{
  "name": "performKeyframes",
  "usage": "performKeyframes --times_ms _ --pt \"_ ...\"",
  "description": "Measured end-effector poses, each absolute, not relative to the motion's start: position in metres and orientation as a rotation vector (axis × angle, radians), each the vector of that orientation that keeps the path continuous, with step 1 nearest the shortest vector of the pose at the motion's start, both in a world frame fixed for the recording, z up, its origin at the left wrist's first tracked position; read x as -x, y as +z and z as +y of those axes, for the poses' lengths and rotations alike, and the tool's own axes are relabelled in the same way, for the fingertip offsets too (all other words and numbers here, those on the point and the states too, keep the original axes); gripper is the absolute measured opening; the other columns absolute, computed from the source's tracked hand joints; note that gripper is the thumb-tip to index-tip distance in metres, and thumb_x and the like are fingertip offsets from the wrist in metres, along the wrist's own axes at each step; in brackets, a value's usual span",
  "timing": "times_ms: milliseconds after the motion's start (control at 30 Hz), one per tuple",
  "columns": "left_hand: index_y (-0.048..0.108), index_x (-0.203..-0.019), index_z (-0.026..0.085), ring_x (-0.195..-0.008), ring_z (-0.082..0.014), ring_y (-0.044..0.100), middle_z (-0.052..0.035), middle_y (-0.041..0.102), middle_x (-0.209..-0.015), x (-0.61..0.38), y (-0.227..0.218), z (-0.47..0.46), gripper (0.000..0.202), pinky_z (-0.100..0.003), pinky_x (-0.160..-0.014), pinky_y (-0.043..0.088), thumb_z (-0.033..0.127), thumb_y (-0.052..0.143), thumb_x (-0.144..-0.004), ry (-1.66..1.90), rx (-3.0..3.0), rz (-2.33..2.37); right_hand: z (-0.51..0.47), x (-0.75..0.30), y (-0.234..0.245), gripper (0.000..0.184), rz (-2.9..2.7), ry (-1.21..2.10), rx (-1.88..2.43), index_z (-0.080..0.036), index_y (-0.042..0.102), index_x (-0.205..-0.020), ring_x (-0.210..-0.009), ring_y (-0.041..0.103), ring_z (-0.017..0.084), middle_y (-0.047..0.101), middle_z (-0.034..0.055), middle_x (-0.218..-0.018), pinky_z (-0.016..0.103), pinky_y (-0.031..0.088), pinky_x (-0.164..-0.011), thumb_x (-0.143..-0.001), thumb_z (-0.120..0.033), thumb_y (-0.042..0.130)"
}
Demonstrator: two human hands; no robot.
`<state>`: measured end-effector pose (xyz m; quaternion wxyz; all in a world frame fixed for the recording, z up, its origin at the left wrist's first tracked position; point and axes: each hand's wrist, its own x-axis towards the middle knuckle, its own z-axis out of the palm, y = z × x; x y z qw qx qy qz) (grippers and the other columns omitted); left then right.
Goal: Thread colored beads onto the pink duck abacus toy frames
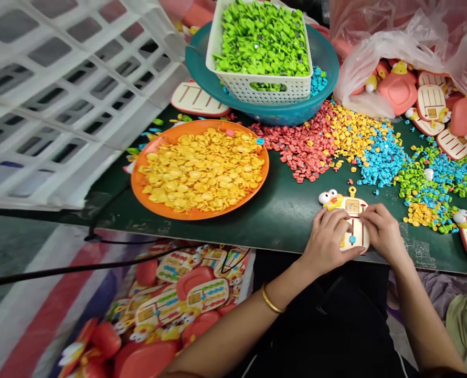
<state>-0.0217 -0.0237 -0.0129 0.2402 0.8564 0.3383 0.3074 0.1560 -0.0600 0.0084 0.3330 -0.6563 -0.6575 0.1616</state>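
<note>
Green tabletop (pixel 290 210) with loose parts and an orange tray (pixel 136 181); we locate everything from the tray.
Right of the tray, at the table's near edge, we find the cream toy board (pixel 357 229), its long axis running away from the lap and its duck head (pixel 329 198) at the far end; beyond it, still right of the tray, lies a heap of red pieces (pixel 304 149). The left hand (pixel 326 236), nearer the tray, curves over the board's left side, thumb along its near end; the right hand (pixel 383 231) brings its fingertips together at the right edge, so the board lies leftward of it. Whether either hand pinches a piece, we cannot tell.
</note>
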Motion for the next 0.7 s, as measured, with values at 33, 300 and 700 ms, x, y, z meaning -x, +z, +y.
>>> performKeyframes --times_ms 33,300,700 --pt "0.062 -0.092 0.021 -0.118 -0.0265 0.058 -0.0079 0.067 -0.114 0.021 -0.013 -0.023 0.039 -0.047 -0.114 0.03 0.059 0.068 -0.082 0.826 -2.338 0.932 -0.064 -0.156 0.008 0.024 -1.74 0.452 1.689 -0.024 0.073 -0.097 -0.09 0.063 0.02 0.063 0.007 -0.094 0.033 0.054 -0.081 -0.095 -0.022 0.05" --pt "0.056 -0.133 0.025 -0.124 -0.0305 0.052 -0.0107 0.061 -0.132 0.02 -0.003 -0.019 0.062 -0.051 -0.112 0.028 0.053 0.071 -0.081 0.625 -2.45 0.948 -0.024 -0.195 -0.008 0.022 -1.425 0.212 1.87 -0.018 0.075 -0.098 -0.076 0.062 0.02 0.066 0.0082 -0.09 0.036 0.054 -0.073 -0.089 -0.034 0.063" --pt "0.062 -0.131 0.025 -0.122 -0.0267 0.056 -0.0066 0.066 -0.129 0.009 0.001 -0.014 0.041 -0.051 -0.115 0.03 0.034 0.054 -0.092 0.63 -2.56 0.726 -0.04 -0.18 -0.005 0.033 -1.875 0.289 1.689 -0.028 0.072 -0.118 -0.096 0.057 0.022 0.062 0.0085 -0.101 0.036 0.052 -0.085 -0.098 -0.023 0.046"
